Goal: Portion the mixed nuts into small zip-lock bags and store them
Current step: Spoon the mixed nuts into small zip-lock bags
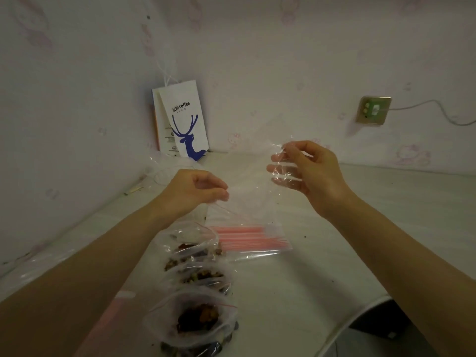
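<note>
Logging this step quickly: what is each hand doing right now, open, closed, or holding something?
Left hand: closed, pinching the near edge of the empty clear zip-lock bag.
Right hand: closed, fingers pinching the same bag's far side.

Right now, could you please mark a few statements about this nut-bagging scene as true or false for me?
1. The left hand and right hand both pinch one empty zip-lock bag above the table. True.
2. That held bag is half full of nuts. False: it holds nothing.
3. Several filled nut bags lie in a row by the left forearm. True.
4. The luckin coffee paper bag lies flat at the table's near edge. False: it stands upright in the far corner.
</note>
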